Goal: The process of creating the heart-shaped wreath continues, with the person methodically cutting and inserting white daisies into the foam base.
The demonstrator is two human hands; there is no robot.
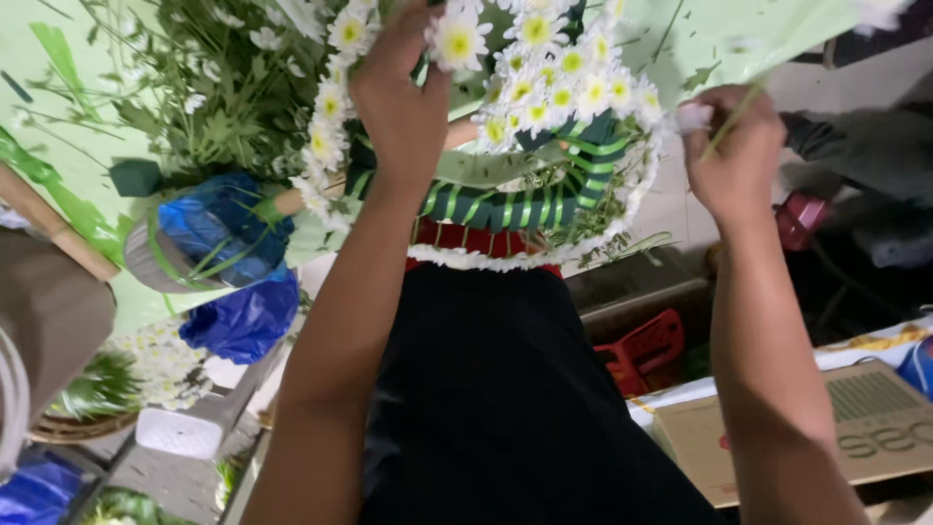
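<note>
A round flower arrangement (544, 185) of white daisies with yellow centres, wrapped in green striped ribbon, stands in front of me. My left hand (400, 97) is raised against its upper left part, fingers pressed among the daisies (530, 58). To the right of the arrangement, my right hand (736, 156) is closed on a thin green flower stem (731, 122). Whatever flower head that stem carries is hidden.
A bucket lined with blue plastic (209, 233) holds leafy stems at the left. Loose daisies (160, 365) lie below it. A red plastic stool (641, 350) and a cardboard box (855, 428) are at the lower right. My black clothing fills the bottom centre.
</note>
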